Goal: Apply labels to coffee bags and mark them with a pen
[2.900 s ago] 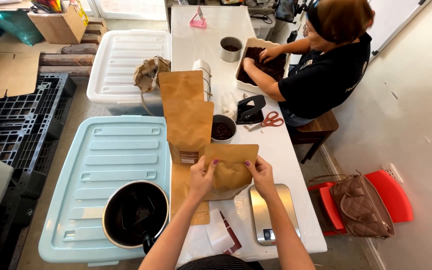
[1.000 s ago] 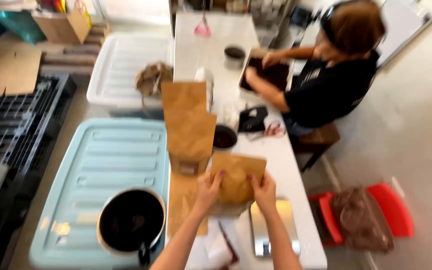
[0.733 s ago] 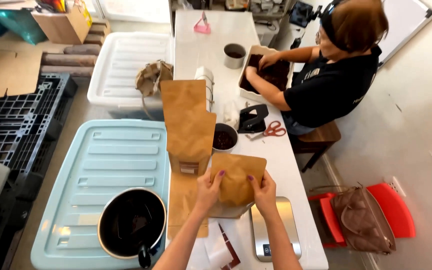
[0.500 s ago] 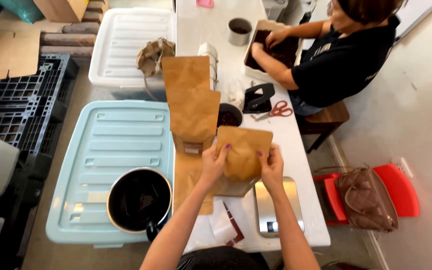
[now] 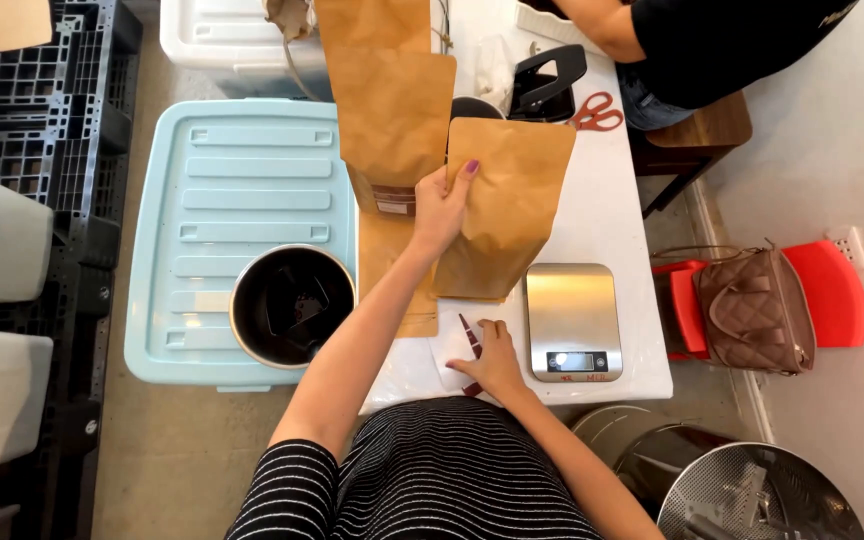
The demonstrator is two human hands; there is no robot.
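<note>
Right hand has let go of the bag, now open on a scoop beside the scale; left hand alone grips the bag.

Single head view, steeply down over table

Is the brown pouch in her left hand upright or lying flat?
Upright: the left hand grips the kraft paper pouch by its edge, base near the white table.

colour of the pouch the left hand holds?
Plain kraft brown pouch, pinched by the left hand; head view.
</note>
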